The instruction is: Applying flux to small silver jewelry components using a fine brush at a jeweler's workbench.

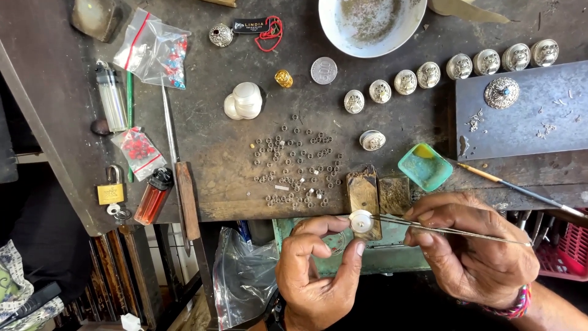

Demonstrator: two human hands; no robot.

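Observation:
My left hand (320,265) pinches a small white round button-like piece (361,221) between thumb and forefinger, just below the bench's front edge. My right hand (471,248) grips thin metal tweezers (453,230) whose tips reach left to the white piece. Several tiny silver rings (297,160) lie scattered on the dark workbench (214,141) right above my left hand. A wooden bench pin (364,190) juts out by the white piece.
A row of ornate silver domes (429,74) runs toward the back right. A white bowl (362,24), a teal dish (425,166) with a brush (520,190), a grey metal plate (527,116), lighters, a padlock (111,191) and plastic bags sit around.

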